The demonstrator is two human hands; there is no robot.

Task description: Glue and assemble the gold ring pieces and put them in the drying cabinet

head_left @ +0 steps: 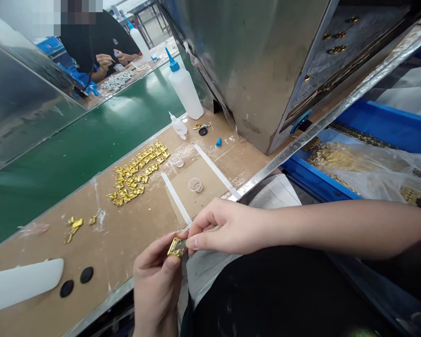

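"What's at the far left?"

"A white slab (24,284) and two black discs (86,274) on the brown worktop (126,227), both left of the gold cluster (136,171). A green belt (91,154) runs beyond that cluster, and a co-worker (108,40) sits across it."

"And the hands?"

"Nearer the wearer than the cluster. The left hand (157,271) pinches a squarish gold piece (175,247) by its edges, over the worktop's front rim."

"The right one?"

"The right hand (214,227) has thumb and finger pressed together on a small grey bit (182,245) at the piece; whether that's separate, I can't tell."

"Right of the cluster?"

"White tape strips (177,200) with a clear ring (195,185) between them; farther back, a tall bottle (185,91) with a blue nozzle. Then a metal housing (245,61) and, farthest from the cluster, a blue bin (323,180) with bagged gold-coloured parts."
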